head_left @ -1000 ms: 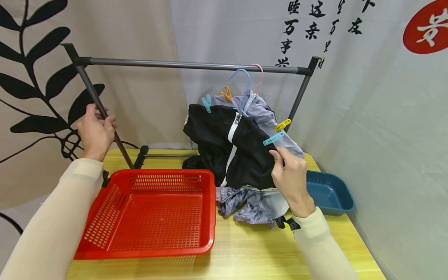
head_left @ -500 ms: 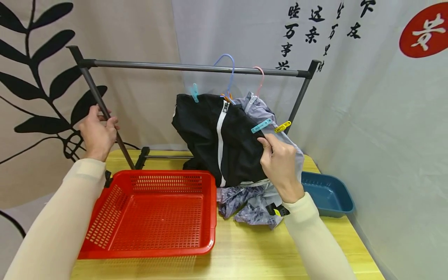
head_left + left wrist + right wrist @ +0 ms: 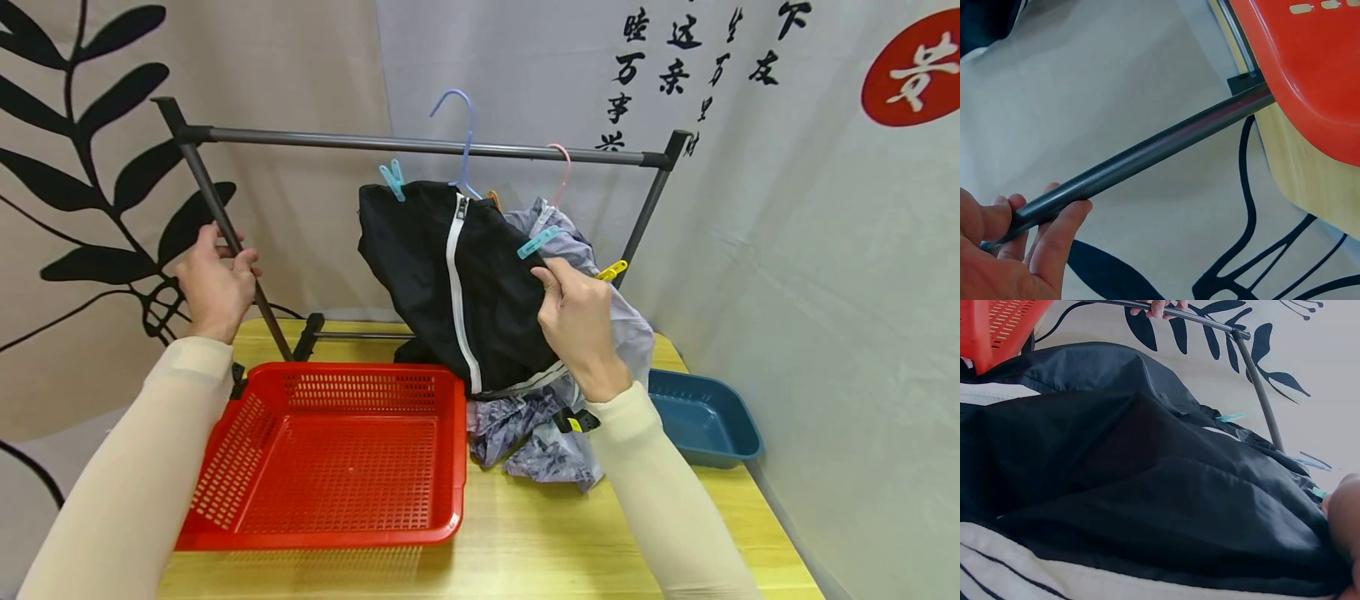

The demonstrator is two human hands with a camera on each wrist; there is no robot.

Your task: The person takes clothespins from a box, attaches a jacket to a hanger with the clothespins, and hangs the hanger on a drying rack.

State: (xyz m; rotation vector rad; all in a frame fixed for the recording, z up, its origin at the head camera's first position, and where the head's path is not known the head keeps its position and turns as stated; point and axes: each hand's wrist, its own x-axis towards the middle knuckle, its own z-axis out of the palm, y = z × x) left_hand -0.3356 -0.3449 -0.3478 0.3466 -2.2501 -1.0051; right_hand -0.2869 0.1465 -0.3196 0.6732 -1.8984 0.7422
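My right hand (image 3: 581,317) pinches the right edge of a black zip-up garment (image 3: 420,250) with a white zip, just below a light-blue clothespin (image 3: 538,242). A second light-blue clothespin (image 3: 392,181) sits at the garment's upper left. Out of its top rises a blue hanger (image 3: 467,154), its hook tip above the level of the rack's top rail (image 3: 337,140). My left hand (image 3: 217,283) holds the rack's left post (image 3: 204,179); fingers and thumb lie around that post in the left wrist view. In the right wrist view, black cloth with a white striped edge (image 3: 1085,575) fills the foreground.
Behind the black garment, a grey-purple garment (image 3: 630,329) hangs on a pink hanger (image 3: 566,171) with a yellow clothespin (image 3: 612,271); an orange clothespin (image 3: 493,198) shows partly. A red basket (image 3: 459,450) stands front left. At the right is a blue basin (image 3: 720,392).
My right hand has lifted the black garment and moved it left. The blue hanger's hook has risen from about rail height to above the rail. My left hand stays on the post.
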